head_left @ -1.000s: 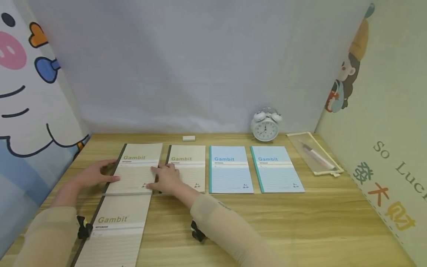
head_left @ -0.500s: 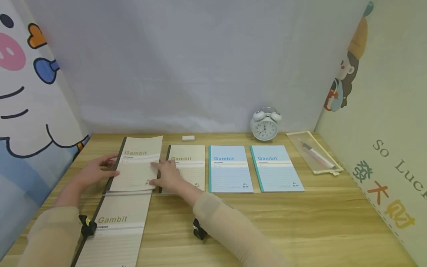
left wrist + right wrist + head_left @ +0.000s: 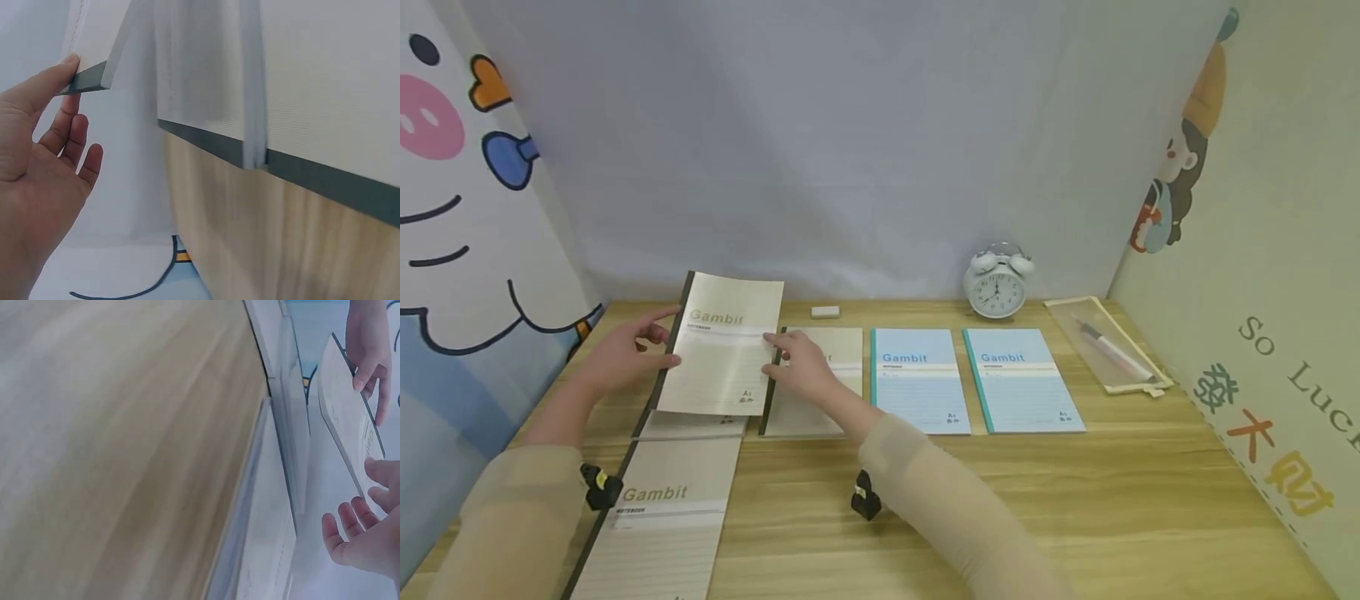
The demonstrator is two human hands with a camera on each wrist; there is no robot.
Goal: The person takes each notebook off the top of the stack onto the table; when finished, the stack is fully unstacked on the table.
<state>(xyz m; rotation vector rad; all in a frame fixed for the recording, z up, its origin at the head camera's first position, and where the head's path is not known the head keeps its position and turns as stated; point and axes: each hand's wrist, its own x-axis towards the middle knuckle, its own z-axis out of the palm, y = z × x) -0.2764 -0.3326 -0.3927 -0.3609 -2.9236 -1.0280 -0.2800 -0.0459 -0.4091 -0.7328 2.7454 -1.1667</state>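
Both hands hold a cream Gambit notebook (image 3: pixel 722 358) up off the stack, one at each side edge. My left hand (image 3: pixel 628 350) pinches its dark spine; the left wrist view shows thumb above and fingers below the spine (image 3: pixel 89 78). At the opposite edge my right hand (image 3: pixel 805 362) pinches the cover side between thumb and fingers. Below the lifted notebook, another cream notebook (image 3: pixel 688 425) shows only its lower strip. Nearer the front lies a further cream notebook (image 3: pixel 662 517). Partly covered by my right hand is a cream notebook (image 3: pixel 808 412) on the table.
Two light blue notebooks (image 3: pixel 917 396) (image 3: pixel 1022 392) lie to the right. At the back are a white eraser (image 3: pixel 825 312) and a white alarm clock (image 3: pixel 996 287). A clear pouch (image 3: pixel 1097 333) with a pen lies at the right. Printed cloth walls border the wooden table (image 3: pixel 1000 517).
The top cream notebook has risen off the stack and moved back and slightly right, with both hands at its edges. The notebook beneath it has come into view.
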